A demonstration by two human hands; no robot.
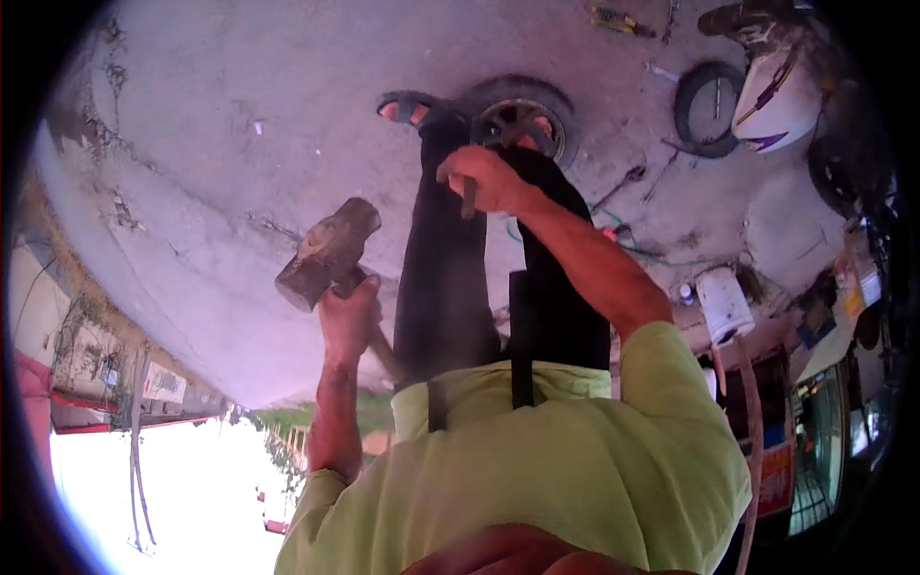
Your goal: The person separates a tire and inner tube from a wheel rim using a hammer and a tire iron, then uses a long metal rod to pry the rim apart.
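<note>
My left hand [347, 311] is closed round the wooden handle of a sledgehammer [329, 251], just below its heavy, worn head. The hammer is raised to the left of my legs, its handle slanting back toward my waist. In front of my legs, my right hand [484, 179] grips a short, dark metal bar [469, 198], one end of which sticks out of the fist toward me. Beyond that hand a wheel [491, 123] with a dark tyre and spoked rim lies flat on the floor. My right sandalled foot rests on it; the left stands beside it.
A loose tyre [682, 105] lies at the far right near a white motorcycle body part [781, 101] with purple marks. A yellow tool [618, 19] lies at the far edge. Thin green tubing [661, 259] trails over the concrete toward a white bucket [724, 305].
</note>
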